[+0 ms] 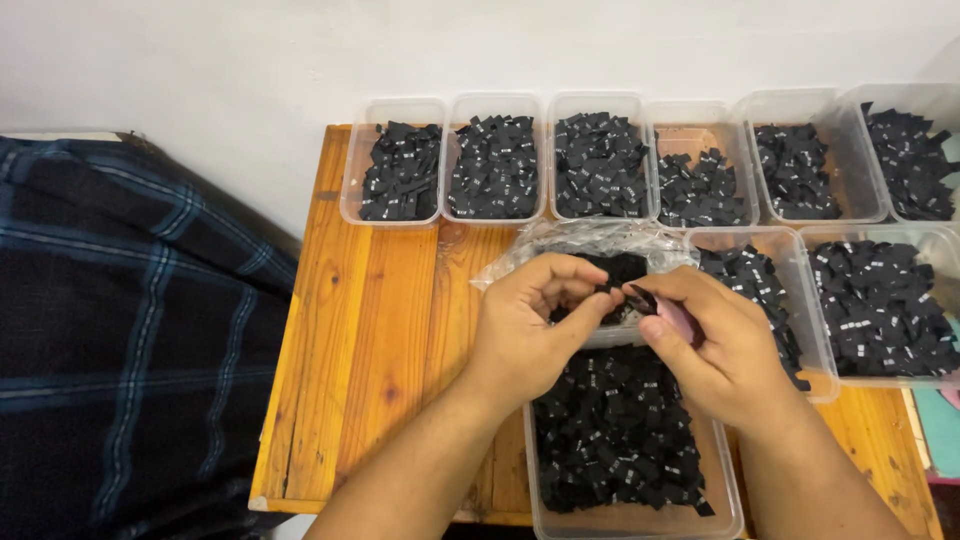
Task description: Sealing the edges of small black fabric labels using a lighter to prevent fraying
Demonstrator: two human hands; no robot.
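My left hand and my right hand meet over the middle of a wooden table. Both pinch the same small black fabric label between thumb and fingers. A pink tool, partly hidden, lies in my right hand. Under the hands is a clear plastic bag with more black labels in it. Just below the hands a clear tub holds a heap of black labels with small white marks.
Several clear tubs of black labels line the wall at the back, from one at far left to one at far right. Two more tubs stand at right. A dark blue checked cloth lies left of the table.
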